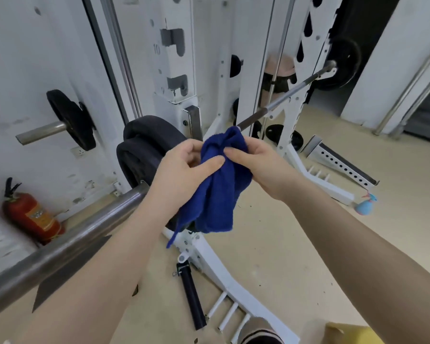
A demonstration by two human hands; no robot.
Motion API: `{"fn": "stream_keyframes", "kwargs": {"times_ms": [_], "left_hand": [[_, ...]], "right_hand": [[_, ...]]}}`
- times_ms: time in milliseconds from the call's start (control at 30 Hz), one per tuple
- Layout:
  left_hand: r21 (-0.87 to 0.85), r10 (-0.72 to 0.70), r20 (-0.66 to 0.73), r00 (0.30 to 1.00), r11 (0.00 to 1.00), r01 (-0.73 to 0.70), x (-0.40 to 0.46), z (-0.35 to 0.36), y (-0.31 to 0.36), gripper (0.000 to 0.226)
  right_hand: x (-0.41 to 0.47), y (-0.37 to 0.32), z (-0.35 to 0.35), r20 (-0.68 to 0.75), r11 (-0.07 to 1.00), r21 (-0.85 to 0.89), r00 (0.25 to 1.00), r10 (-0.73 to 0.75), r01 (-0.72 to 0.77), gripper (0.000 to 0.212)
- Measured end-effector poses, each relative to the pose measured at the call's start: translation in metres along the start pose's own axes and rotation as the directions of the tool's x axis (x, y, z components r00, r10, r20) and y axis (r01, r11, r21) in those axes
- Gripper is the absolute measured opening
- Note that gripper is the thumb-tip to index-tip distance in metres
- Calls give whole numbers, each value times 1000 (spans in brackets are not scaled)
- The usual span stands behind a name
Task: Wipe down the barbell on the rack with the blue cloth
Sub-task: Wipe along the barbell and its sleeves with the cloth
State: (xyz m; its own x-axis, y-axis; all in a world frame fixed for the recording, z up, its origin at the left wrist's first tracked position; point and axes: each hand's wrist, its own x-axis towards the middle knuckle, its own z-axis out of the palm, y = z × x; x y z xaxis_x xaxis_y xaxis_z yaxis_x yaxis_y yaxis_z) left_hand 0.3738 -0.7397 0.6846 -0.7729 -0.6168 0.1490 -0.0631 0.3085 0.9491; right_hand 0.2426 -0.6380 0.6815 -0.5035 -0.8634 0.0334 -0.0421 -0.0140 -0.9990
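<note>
Preparation step: left hand [181, 167] and right hand [261, 167] both pinch the bunched blue cloth [219, 184] in their fingers [209, 163], held just above the barbell [67, 234] resting on the white rack [176, 78]. Next move probably requires wrapping cloth around the shaft.

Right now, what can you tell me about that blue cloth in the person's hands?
The blue cloth is deep blue and looks like soft, fuzzy terry. It is bunched and creased, not spread flat, and hangs with one thin corner trailing lowest. The left hand pinches it from one side, the right hand from the other. Whether it touches the barbell cannot be told.
</note>
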Motion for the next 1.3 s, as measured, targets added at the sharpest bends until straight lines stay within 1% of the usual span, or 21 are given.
{"fn": "stream_keyframes", "kwargs": {"times_ms": [67,100,167,200,233,333,400,433,500,567,600,733,800,867,933,1000,1067,1133,1167,1233,1300], "left_hand": [[282,40,76,996,958,-60,21,2,0,26],[439,49,94,994,894,-85,32,2,0,36],[742,110,81,991,656,-134,55,4,-3,50],[830,151,68,986,540,-140,64,5,-4,47],[869,165,61,984,477,-134,70,6,-6,41],[887,170,35,985,449,-109,76,7,-15,40],[918,206,7,979,386,-88,80,8,-25,38],[928,237,-14,971,365,-76,81,9,-30,35],[941,312,-70,947,337,-41,85,12,-36,31],[952,334,-142,932,304,36,88,16,-37,30],[953,331,-175,927,294,75,90,18,-38,30],[891,266,-398,878,340,301,93,31,-35,40],[813,243,-565,788,325,483,93,41,-32,45],[734,239,-677,696,284,617,94,51,-33,48],[686,258,-727,636,253,682,96,58,-33,48],[632,221,-775,592,282,722,99,62,-33,47],[608,221,-794,567,296,737,101,64,-34,46],[611,254,-792,556,304,731,101,67,-34,45],[604,256,-797,548,327,727,101,68,-34,45],[591,250,-806,536,359,722,100,69,-34,46],[587,273,-809,520,359,726,99,71,-35,45]], "right_hand": [[9,5,-8,-91,999,28,995,32,-29,12],[15,9,-12,-150,998,40,988,45,-40,12],[30,17,-18,-298,996,-61,954,42,-63,17],[39,19,-21,-354,987,-139,935,25,-79,20],[49,21,-24,-392,976,-200,920,1,-87,21],[83,21,-30,-411,942,-335,902,-129,-19,21],[110,19,-34,-343,877,-472,898,-276,89,20],[124,19,-35,-249,806,-570,901,-357,162,20],[153,24,-35,31,612,-722,899,-436,322,24],[182,35,-28,329,444,-752,861,-389,488,28],[193,42,-23,458,401,-721,822,-337,566,29],[222,66,-21,772,456,-524,627,-102,720,32],[233,75,-26,863,463,-462,504,37,756,37],[241,80,-29,897,470,-431,419,136,770,42],[247,81,-30,919,421,-395,356,172,817,46],[243,84,-31,942,352,-334,298,153,874,48],[239,92,-27,937,197,-342,317,146,919,58],[237,102,-11,900,-95,-408,418,128,908,63],[235,103,-2,885,-203,-418,447,129,886,59],[229,101,9,865,-286,-411,469,176,865,44],[225,99,8,865,-289,-439,487,121,851,31]]}}
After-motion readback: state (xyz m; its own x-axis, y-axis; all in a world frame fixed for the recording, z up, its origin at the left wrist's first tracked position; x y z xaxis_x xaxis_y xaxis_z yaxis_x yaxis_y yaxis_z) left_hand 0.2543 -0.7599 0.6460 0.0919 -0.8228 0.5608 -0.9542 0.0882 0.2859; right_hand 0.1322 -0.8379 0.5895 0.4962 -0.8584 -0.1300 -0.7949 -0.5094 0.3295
